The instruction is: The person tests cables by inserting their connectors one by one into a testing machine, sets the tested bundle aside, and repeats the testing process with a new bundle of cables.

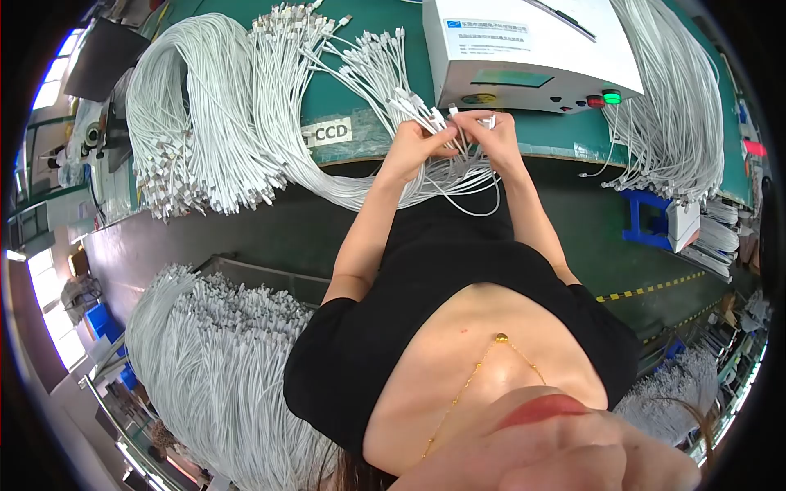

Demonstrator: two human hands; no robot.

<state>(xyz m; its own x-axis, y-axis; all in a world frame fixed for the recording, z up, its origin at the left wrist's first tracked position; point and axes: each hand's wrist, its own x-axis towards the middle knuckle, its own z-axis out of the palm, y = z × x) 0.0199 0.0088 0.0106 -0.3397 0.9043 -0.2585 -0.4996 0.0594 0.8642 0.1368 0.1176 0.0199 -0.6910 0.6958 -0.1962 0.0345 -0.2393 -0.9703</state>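
Note:
Gathered in my left hand is a bundle of white USB cables, the fingers wrapped round it and the plug ends pointing up and left. My right hand pinches white cable plugs beside it, close to the left fingertips. From both hands the cable lengths loop below the bench edge and run left. Loose cables lie fanned out on the green bench behind the left hand. How many plugs each hand grips is hidden by the fingers.
A white tester box with a lit green button and a red one stands behind my right hand. Cable bundles drape over the bench at left, others at right. A "CCD" label marks the edge. More cables hang behind-left.

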